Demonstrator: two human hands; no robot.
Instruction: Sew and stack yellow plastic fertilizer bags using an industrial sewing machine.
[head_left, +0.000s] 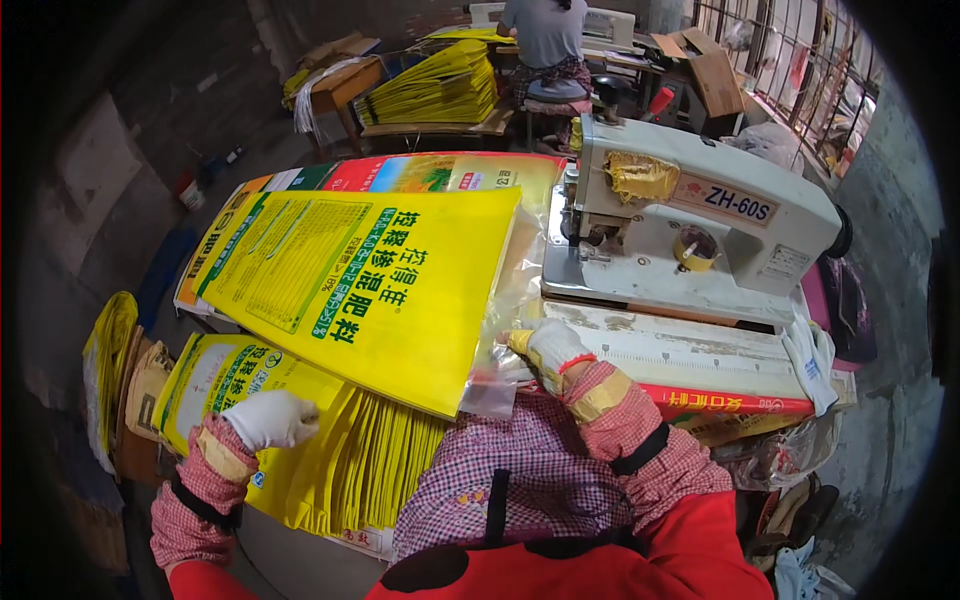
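A yellow printed woven bag (400, 290) lies flat on the sewing table, with a clear plastic liner (490, 392) sticking out past its right edge. At that edge is my right hand (552, 352), in a white glove with yellow tape on a finger, its fingers closed on the clear liner. My left hand (270, 420), also white-gloved, is curled closed over a fanned stack of yellow bags (370, 460) at the near left; nothing shows in it. Right of the bag stands a pale industrial sewing machine (700, 200), its needle end close to the liner.
Red and multicoloured printed sacking (400, 174) covers the table behind the bag. A white glove (808, 360) hangs at the table's right end. Farther back, a person (545, 50) sits on a stool near another yellow stack (440, 85). More yellow bags (108, 350) stand at far left.
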